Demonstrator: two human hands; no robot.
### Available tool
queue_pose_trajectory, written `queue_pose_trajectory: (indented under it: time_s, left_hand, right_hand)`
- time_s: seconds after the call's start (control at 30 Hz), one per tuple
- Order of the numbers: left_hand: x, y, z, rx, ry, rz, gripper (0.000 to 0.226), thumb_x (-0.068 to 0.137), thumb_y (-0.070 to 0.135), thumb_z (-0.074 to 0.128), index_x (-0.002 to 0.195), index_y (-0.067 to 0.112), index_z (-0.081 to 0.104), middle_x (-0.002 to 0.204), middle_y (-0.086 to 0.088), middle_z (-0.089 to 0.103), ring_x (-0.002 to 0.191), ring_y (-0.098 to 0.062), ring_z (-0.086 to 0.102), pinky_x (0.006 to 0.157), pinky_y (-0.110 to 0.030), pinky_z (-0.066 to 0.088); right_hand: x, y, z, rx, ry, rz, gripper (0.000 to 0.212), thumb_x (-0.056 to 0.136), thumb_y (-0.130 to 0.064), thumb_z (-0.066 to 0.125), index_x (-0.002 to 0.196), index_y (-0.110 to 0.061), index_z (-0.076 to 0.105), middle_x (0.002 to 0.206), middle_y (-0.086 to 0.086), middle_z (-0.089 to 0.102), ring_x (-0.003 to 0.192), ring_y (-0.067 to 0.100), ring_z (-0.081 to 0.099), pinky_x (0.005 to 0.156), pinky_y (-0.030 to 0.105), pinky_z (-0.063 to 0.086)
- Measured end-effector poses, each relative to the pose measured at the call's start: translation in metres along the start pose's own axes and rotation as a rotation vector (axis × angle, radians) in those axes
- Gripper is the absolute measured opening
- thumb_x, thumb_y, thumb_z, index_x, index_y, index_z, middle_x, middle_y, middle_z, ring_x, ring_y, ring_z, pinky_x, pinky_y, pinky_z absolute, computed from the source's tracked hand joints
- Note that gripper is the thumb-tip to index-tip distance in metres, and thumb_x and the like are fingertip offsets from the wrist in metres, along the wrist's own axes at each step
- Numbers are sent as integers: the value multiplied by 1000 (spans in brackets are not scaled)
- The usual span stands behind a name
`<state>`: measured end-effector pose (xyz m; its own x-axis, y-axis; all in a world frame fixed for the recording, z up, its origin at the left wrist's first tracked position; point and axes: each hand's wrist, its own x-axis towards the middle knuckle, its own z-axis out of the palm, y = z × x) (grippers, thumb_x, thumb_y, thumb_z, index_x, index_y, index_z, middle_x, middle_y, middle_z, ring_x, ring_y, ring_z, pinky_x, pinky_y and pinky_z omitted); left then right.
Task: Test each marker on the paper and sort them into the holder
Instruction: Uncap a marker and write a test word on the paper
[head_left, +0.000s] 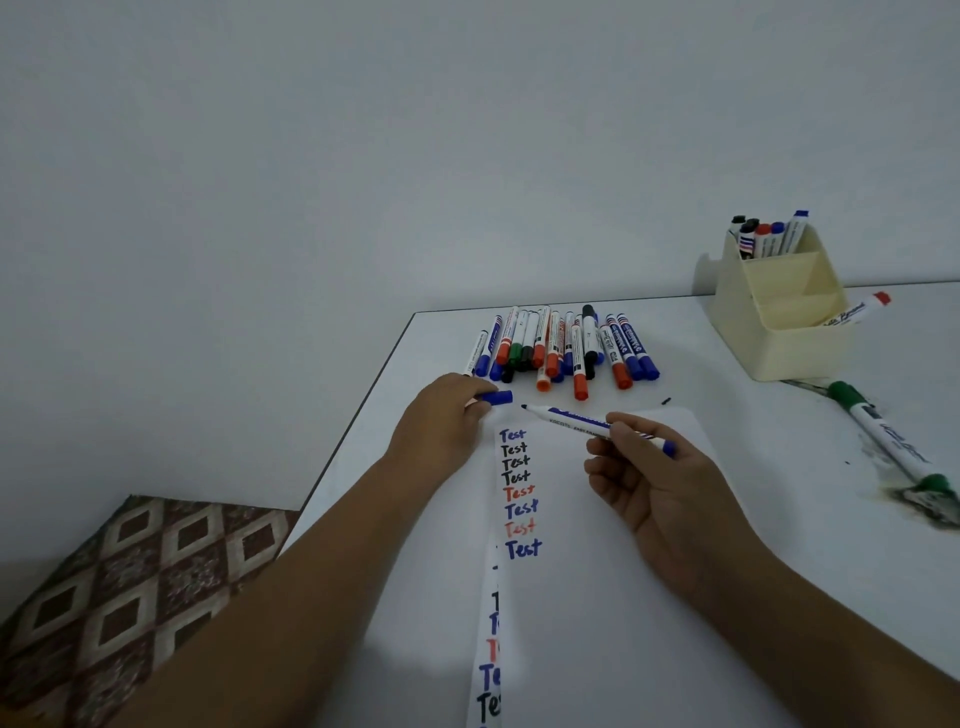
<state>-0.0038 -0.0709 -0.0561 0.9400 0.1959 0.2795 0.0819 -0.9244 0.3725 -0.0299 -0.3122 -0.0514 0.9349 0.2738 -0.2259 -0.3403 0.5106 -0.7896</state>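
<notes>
My right hand (660, 483) pinches an uncapped blue marker (582, 422), its tip pointing left just above the top of the white paper (597, 519). My left hand (447, 421) pinches the marker's blue cap (497, 397) at the paper's upper left corner. A column of "Test" words in blue, black and red runs down the paper. A pile of capped markers (563, 345) lies beyond the paper. The cream holder (784, 322) stands at the back right with several markers (769, 234) upright in its rear compartment.
A green marker (893, 436) lies on the table right of the holder, over dark smudges. A red-capped marker (857, 310) lies behind the holder. The white table's left edge (358, 415) runs diagonally, with a patterned floor (130, 587) below. A second written sheet (491, 654) pokes out underneath.
</notes>
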Motion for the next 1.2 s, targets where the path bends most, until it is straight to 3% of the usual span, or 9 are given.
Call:
queue_pose_trajectory:
  time_s: [0.2,0.33,0.47,0.57,0.7,0.87,1.07,1.17,1.2]
  left_hand:
    - [-24,3,-13,-144,38,100,27,100,14,55,120,24,69,114,8,67,102,-5,57,86,-9,35]
    - [-31,11,-16,-161,2,122,26,100,17,56,120,26,69,109,12,67,97,-2,56,87,-12,41]
    - [-36,20,-15,-227,-28,125,26,101,14,54,120,25,68,106,16,65,92,5,57,83,-2,37]
    - [-40,27,-14,-372,-41,85,26,101,10,53,110,32,65,100,15,68,97,0,61,85,-6,42]
    - [-43,32,-12,-454,-41,62,38,101,8,52,93,45,60,86,11,68,87,-7,63,86,-23,51]
    - [-48,36,-7,-493,-52,-25,28,102,11,52,95,35,64,80,11,65,77,-3,59,75,-15,48]
    - [-48,38,-7,-432,-97,-51,19,103,17,51,104,31,64,89,11,66,84,-4,61,71,-6,42]
    - [-36,38,-11,-223,-190,14,22,102,30,53,122,33,60,114,10,64,106,-9,57,80,-13,40]
    - [-33,34,-10,-126,-241,50,35,99,38,56,134,36,53,127,9,59,117,-10,52,87,-17,40]
  right_hand:
    - [3,2,-1,-61,-7,-5,18,100,-11,58,113,-9,71,91,16,75,74,23,71,65,30,60]
    - [3,3,0,-91,-14,-1,17,100,-9,59,112,-9,71,92,18,75,74,24,71,65,30,60]
    - [1,3,0,-104,-15,-1,18,99,-9,59,112,-7,71,92,20,75,75,26,71,65,31,60]
    - [-1,2,0,-65,-32,-11,19,100,-9,58,112,-5,71,90,21,74,74,26,71,65,32,61]
    - [-2,2,1,-41,-29,-34,21,100,-13,58,114,-3,70,88,21,74,72,27,71,62,32,61]
    - [-1,1,3,-45,-37,-24,24,99,-18,59,114,-3,70,85,21,73,68,27,72,60,32,61]
    - [-1,3,4,-46,-20,-1,23,100,-19,59,113,-4,70,84,20,72,67,26,70,60,33,61]
    - [0,2,6,-19,15,39,23,100,-20,60,114,-5,69,83,17,71,68,22,67,59,31,58]
    - [1,1,6,-7,28,51,23,100,-19,60,114,-5,69,83,16,71,68,21,66,59,30,58]
